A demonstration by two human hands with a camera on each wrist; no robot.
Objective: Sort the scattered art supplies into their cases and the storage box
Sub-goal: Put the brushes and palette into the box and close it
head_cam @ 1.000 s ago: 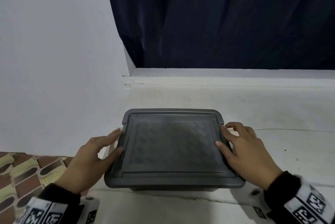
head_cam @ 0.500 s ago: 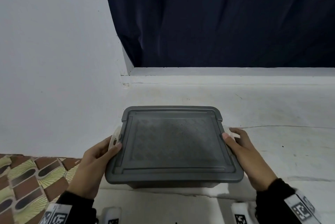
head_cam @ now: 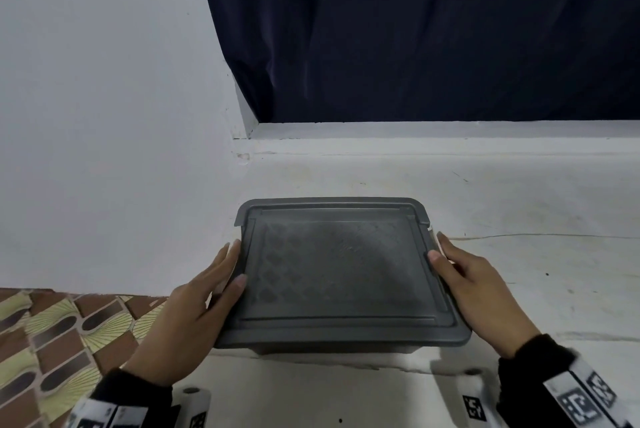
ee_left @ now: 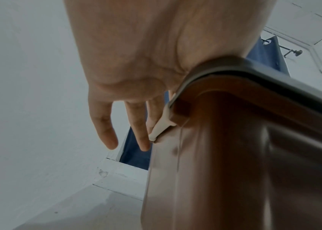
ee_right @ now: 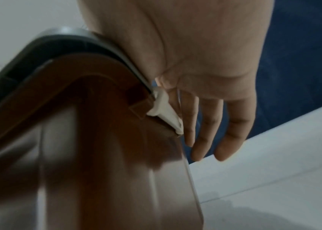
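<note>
The storage box [head_cam: 339,268] stands on the white ledge with its grey patterned lid on. My left hand [head_cam: 194,306] lies along its left side, thumb tip on the lid's edge and straight fingers against the white latch [ee_left: 160,126]. My right hand [head_cam: 478,285] mirrors it on the right side, thumb on the lid's rim and straight fingers on the other white latch [ee_right: 166,109]. The wrist views show the box's translucent brownish wall [ee_left: 215,171] under the lid's rim. The box's contents are hidden.
A dark blue curtain [head_cam: 415,29] hangs behind the ledge [head_cam: 519,202], and a white wall [head_cam: 104,115] closes the left side. A patterned brown and yellow cloth [head_cam: 52,341] lies at the lower left, below the ledge's edge.
Both hands slid from the lid's top down to the box's sides. The white latches that stuck out half a second ago now lie under my fingers against the box.
</note>
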